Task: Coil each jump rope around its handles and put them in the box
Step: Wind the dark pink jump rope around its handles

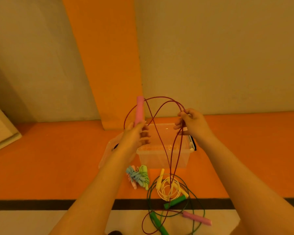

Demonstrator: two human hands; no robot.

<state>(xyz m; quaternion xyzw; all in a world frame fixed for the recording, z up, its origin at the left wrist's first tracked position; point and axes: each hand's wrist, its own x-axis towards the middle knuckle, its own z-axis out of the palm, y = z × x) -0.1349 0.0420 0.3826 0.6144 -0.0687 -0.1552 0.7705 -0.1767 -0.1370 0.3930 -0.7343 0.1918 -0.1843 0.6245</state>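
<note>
Left hand (136,134) raised, fingers gripping pink handle (139,111) upright; right hand (190,123) raised, fingers pinching maroon rope (161,99) loops above clear box (163,158).

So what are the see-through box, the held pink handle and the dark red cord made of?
The box looks like clear glossy plastic: floor shows through. The pink handle in the left hand looks matte, maybe foam or soft plastic. The dark red cord, pinched by the right hand, arcs smoothly, probably plastic or rubber.
</note>
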